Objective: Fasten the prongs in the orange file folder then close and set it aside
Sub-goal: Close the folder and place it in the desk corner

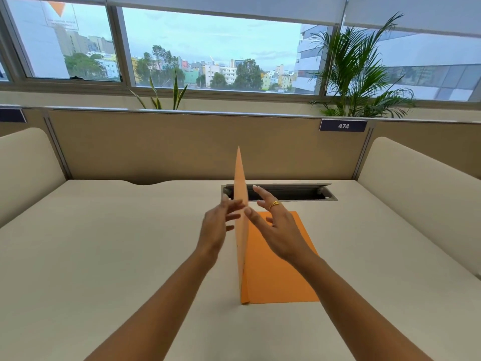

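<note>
The orange file folder (276, 269) lies on the desk with its right half flat and its left cover (240, 194) standing almost straight up, seen edge-on. My left hand (217, 225) is on the left side of the upright cover, fingers spread and touching it. My right hand (276, 227), wearing a gold ring, hovers on the right side over the flat half, fingers apart, thumb near the cover's edge. The prongs are hidden from view.
The beige desk (130, 243) has a cable slot (286, 192) just behind the folder. Padded side panels rise at left (26, 165) and right (416, 183), with a partition (182, 144) at the back and plants by the window.
</note>
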The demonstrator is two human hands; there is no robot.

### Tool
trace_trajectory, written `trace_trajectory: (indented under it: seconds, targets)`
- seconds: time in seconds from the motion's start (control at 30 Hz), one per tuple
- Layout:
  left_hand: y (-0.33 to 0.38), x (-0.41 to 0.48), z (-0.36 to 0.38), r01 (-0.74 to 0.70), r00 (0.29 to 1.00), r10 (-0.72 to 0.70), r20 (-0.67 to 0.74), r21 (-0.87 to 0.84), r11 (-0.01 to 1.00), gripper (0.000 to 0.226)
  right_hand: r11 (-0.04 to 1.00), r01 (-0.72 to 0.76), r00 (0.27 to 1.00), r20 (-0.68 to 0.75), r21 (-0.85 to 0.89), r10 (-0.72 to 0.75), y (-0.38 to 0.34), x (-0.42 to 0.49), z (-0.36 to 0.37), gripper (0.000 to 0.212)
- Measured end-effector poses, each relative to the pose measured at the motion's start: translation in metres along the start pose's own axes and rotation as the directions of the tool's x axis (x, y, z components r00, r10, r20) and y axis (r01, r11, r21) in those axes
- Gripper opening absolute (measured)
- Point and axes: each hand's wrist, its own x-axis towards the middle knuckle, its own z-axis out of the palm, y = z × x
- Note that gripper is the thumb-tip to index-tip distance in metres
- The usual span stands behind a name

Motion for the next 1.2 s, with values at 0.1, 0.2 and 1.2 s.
trace_trajectory:
  seconds: [0.1, 0.2, 1.2]
  targets:
    - [-0.02, -0.006, 0.015, -0.02, 0.987, 0.002, 0.161, 0.109, 0.994, 0.043, 0.994, 0.052, 0.998, -0.035, -0.094, -0.056, 0.005, 0.0, -0.005, 0.054]
    - [-0.046, -0.011, 0.021, 0.009, 0.957, -0.069, 0.281, 0.212, 0.977, 0.041, 0.991, 0.016, 0.982, -0.183, -0.131, -0.04, 0.017, -0.004, -0.015, 0.043]
    - [-0.145, -0.01, 0.023, -0.369, 0.769, -0.433, 0.47, 0.88, 0.3, 0.065, 0.525, -0.809, 0.588, -0.342, -0.266, 0.733, 0.199, -0.07, -0.048, 0.049]
